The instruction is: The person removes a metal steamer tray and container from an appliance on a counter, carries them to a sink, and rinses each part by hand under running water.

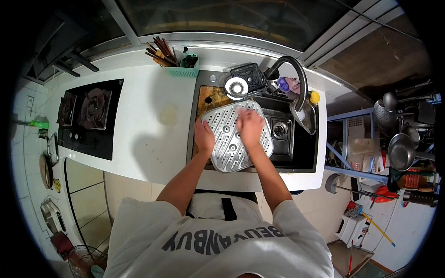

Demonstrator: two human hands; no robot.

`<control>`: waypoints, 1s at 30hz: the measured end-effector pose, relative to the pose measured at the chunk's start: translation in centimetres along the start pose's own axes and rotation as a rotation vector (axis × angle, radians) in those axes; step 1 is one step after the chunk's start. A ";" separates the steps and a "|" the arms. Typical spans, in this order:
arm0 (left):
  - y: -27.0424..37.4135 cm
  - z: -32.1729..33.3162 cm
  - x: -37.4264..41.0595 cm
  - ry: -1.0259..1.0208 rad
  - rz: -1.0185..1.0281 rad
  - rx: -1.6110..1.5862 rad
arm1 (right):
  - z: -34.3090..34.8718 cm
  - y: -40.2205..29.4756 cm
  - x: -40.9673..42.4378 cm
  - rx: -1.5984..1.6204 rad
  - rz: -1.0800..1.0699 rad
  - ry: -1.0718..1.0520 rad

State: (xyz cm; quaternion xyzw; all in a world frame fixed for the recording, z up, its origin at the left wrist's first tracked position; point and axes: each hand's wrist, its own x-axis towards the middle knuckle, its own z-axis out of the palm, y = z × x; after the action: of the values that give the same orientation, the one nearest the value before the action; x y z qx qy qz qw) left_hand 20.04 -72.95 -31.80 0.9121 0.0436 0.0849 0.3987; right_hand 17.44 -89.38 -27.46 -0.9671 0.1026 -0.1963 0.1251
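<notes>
A square perforated metal steamer tray (229, 153) with rounded corners is tilted over the sink's front left part. My left hand (204, 136) grips its left edge, with the thumb on the upper face. Against the upper face lies my right hand (251, 128), fingers curled and blurred; whether anything is under them is hidden. Beneath the tray, a wooden board (210, 93) covers the left of the dark sink (306, 153). The drain strainer (280, 130) shows to the right of the tray.
A black faucet (301, 74) arches over the sink, near a mesh strainer (304, 118). Behind the tray stands a black rack (252, 74) with a round white-rimmed piece (236, 88). Left are a green utensil basket (182, 72) and a gas hob (90, 118). Pans (401, 152) hang at right.
</notes>
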 end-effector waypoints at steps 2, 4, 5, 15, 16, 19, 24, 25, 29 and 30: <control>-0.5 -0.3 0.1 -0.010 -0.018 -0.006 | -1.3 -1.3 1.1 -0.026 0.126 0.017; -0.3 0.0 0.1 -0.012 -0.009 -0.022 | -0.3 -2.6 0.5 0.114 -0.062 -0.005; -0.4 0.1 0.1 0.000 -0.001 -0.024 | 0.4 -4.0 -0.5 0.283 -0.225 -0.029; -0.1 0.3 0.3 0.023 0.004 0.000 | 1.0 -2.2 0.8 0.306 -0.090 0.065; 0.1 0.4 0.3 0.008 -0.002 0.003 | 2.4 -3.7 -0.1 0.358 -0.246 0.083; -1.3 0.0 0.3 0.045 0.034 -0.007 | 0.7 -7.7 -0.7 0.371 -0.203 -0.031; -0.6 0.2 0.1 0.002 0.011 0.005 | -0.7 2.1 1.9 0.074 0.151 0.042; -0.4 0.1 0.1 -0.008 -0.003 0.008 | -1.5 3.5 1.3 0.112 0.145 0.099; -0.6 0.0 0.3 0.024 0.002 0.043 | -6.1 3.3 -6.1 0.134 0.029 -0.092; -0.7 0.1 0.2 0.045 0.018 0.058 | -6.5 2.6 -8.3 0.164 0.072 -0.089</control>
State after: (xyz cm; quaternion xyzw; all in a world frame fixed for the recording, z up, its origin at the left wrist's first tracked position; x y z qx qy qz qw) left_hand 20.28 -72.53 -32.31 0.9214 0.0467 0.1079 0.3703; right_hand 6.93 -91.11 -25.29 -0.9571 0.1150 -0.1564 0.2153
